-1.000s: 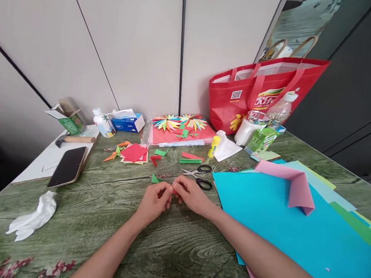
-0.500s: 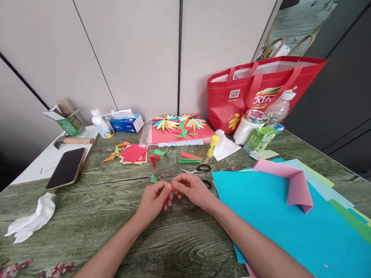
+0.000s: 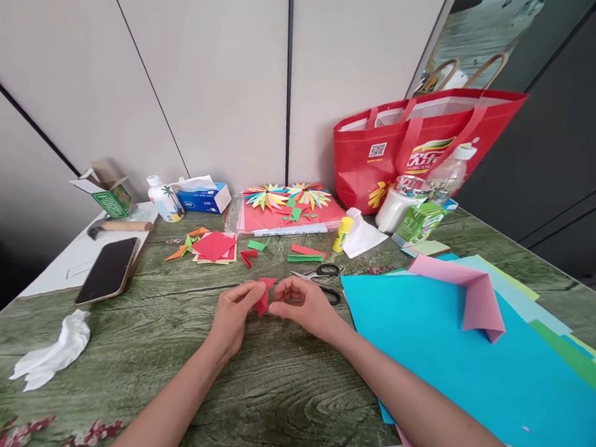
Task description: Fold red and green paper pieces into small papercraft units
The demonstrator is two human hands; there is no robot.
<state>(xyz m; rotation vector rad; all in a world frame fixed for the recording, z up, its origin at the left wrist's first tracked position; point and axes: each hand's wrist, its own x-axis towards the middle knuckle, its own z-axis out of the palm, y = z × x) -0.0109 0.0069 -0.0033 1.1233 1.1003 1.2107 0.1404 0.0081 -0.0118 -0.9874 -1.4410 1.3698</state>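
Observation:
My left hand (image 3: 234,312) pinches a small folded piece of red paper (image 3: 265,297) between thumb and fingers, above the middle of the table. Just to the right of it is my right hand (image 3: 302,307), its fingers curved and the thumb apart from them, with nothing visible in between. Black-handled scissors (image 3: 327,272) lie behind my right hand, one handle loop partly hidden by it. Farther back are a red folded strip (image 3: 248,256), a green paper piece (image 3: 258,245), red and green strips (image 3: 306,257) and a stack of paper squares (image 3: 215,247).
Large blue paper (image 3: 451,370) with a folded pink sheet (image 3: 482,308) covers the right side. A yellow glue stick (image 3: 343,234) stands behind the scissors. A phone (image 3: 107,271) and crumpled tissue (image 3: 54,353) lie left. A red bag (image 3: 363,167) stands at the back.
My right hand has let go of the red paper and its fingers have parted. My left hand has shifted slightly left, and more of the red paper shows.

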